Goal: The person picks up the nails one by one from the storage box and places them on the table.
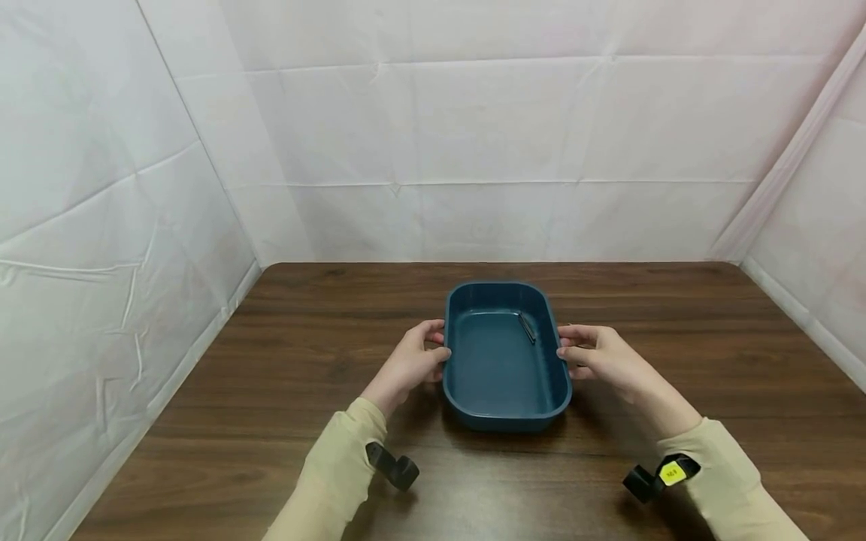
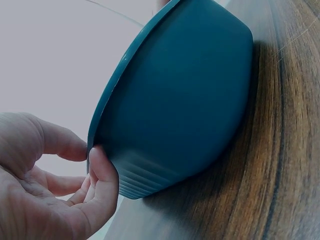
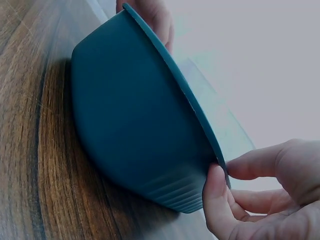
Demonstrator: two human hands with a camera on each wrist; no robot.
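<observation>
A dark teal rectangular tub stands on the brown wooden table, near its middle. My left hand pinches the rim of the tub's left long side, thumb against the outer wall and forefinger over the edge. On the right long side, my right hand pinches the rim the same way. The tub's base rests on the wood in both wrist views. A small slim dark object lies inside the tub by its right wall.
White cloth walls close in the table at the back and on both sides. A black wrist mount sits on the left sleeve, and another with a yellow label on the right.
</observation>
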